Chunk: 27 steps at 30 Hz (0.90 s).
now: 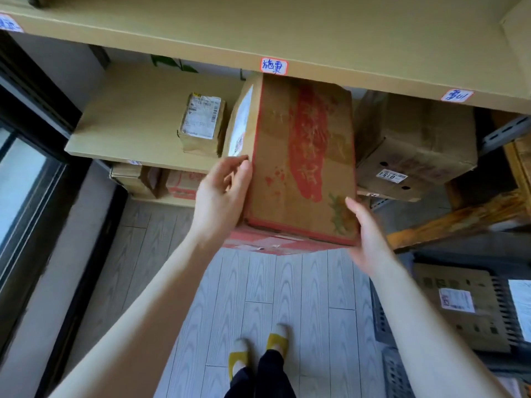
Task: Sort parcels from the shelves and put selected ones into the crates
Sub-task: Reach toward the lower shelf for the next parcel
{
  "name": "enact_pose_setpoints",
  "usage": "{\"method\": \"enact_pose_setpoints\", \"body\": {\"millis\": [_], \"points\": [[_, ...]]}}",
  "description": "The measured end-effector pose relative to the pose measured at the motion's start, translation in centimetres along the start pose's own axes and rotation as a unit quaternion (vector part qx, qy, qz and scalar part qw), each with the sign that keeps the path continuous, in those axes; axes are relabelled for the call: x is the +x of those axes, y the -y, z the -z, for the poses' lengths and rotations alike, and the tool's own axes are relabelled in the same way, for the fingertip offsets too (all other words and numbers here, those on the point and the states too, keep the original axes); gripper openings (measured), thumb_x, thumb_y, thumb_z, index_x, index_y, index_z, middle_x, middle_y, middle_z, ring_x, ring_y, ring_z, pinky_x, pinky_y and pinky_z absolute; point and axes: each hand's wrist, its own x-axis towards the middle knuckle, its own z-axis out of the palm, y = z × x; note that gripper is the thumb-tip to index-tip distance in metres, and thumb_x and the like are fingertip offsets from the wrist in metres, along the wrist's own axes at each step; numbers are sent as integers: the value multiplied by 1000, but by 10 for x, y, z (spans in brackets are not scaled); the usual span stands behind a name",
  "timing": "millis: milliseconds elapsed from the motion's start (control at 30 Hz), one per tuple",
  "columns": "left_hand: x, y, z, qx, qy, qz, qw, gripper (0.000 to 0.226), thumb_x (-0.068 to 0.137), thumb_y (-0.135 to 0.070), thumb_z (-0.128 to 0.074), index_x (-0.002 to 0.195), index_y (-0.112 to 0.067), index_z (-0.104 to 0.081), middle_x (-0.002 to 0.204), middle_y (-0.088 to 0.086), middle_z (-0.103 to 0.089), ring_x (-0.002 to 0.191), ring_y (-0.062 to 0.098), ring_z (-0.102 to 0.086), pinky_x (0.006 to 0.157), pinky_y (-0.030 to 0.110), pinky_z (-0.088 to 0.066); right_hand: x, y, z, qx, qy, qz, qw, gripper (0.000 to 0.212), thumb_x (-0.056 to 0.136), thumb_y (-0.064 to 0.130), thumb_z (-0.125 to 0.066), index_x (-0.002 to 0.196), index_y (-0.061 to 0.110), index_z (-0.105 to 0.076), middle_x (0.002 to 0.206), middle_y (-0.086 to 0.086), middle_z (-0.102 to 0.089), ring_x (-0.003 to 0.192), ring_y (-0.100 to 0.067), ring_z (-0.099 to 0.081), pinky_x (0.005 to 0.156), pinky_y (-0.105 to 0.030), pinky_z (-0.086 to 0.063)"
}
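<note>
Carton (298,156) between hands (221,196) (370,239), beyond shelf (129,130) edge

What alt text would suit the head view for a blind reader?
A left hand and right hand hold a large brown box with red print at a shelf, beside a small parcel. A crate stands lower right.
</note>
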Motion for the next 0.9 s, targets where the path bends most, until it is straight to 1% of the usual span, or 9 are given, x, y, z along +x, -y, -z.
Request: {"method": "enact_pose_setpoints", "body": {"millis": [133, 233, 300, 400, 467, 600, 700, 800, 900], "points": [[-24, 11, -25, 28, 78, -67, 994, 32, 95, -19, -47, 125, -19, -58, 128, -2, -57, 122, 9, -49, 104, 22, -37, 7, -9, 16, -36, -96, -12, 995, 37, 85, 49, -53, 109, 22, -63, 102, -2, -71, 92, -18, -68, 74, -31, -54], [-22, 24, -34, 68, 50, -77, 994, 37, 91, -21, -56, 127, -17, -55, 122, -5, -57, 103, 2, -54, 94, 12, -38, 12, -10, 34, -136, -154, 24, 978, 34, 85, 59, -48, 89, 27, -60, 98, 3, -67, 92, -16, -65, 82, -33, -50], [-13, 36, -38, 111, 25, -30, 993, 48, 88, -26, -60, 132, -12, -49, 129, 3, -54, 113, 10, -53, 92, 9, -32, 14, -11, 48, -186, -172, 47, 966, 36, 86, 59, -44, 83, 26, -56, 91, 10, -62, 90, -16, -61, 81, -31, -46], [13, 65, -33, 156, 17, 119, 981, 75, 81, -50, -61, 136, -5, -37, 141, 15, -44, 133, 27, -37, 110, 31, -28, 17, -16, 64, -260, -184, 103, 942, 28, 92, 51, -41, 101, 29, -56, 92, 14, -57, 99, -16, -52, 84, -28, -38], [27, 81, -31, 108, 19, 200, 974, 85, 74, -62, -61, 133, -5, -40, 137, 13, -47, 129, 27, -42, 109, 41, -33, 21, -17, 70, -295, -183, 129, 929, 36, 94, 44, -40, 120, 24, -55, 111, 7, -55, 108, -14, -48, 87, -27, -35], [37, 100, -36, -41, 8, 279, 959, 47, 69, -66, -63, 78, -21, -58, 85, -9, -60, 88, 14, -56, 84, 28, -40, 25, -16, 74, -284, -190, 150, 928, 39, 96, 34, -41, 134, 23, -47, 134, 3, -49, 120, -13, -44, 102, -30, -36], [35, 109, -42, -56, -13, 286, 956, 49, 67, -69, -64, 73, -21, -57, 77, -10, -58, 75, 7, -54, 75, 24, -39, 24, -18, 70, -277, -204, 177, 922, 37, 97, 29, -40, 132, 21, -49, 137, 1, -49, 122, -12, -45, 104, -28, -36], [29, 114, -40, -25, -70, 242, 967, 53, 71, -67, -61, 59, -20, -40, 60, -6, -43, 58, 10, -42, 55, 23, -32, 23, -23, 65, -233, -198, 204, 930, 34, 96, 28, -42, 127, 20, -54, 121, 5, -59, 102, 2, -56, 81, -6, -44], [27, 108, -31, 8, -102, 211, 972, 51, 75, -62, -60, 65, -14, -45, 66, -2, -45, 61, 14, -42, 57, 25, -33, 19, -33, 67, -197, -182, 204, 941, 30, 96, 27, -43, 118, 13, -58, 107, 3, -64, 81, 10, -59, 62, -4, -44]]}}
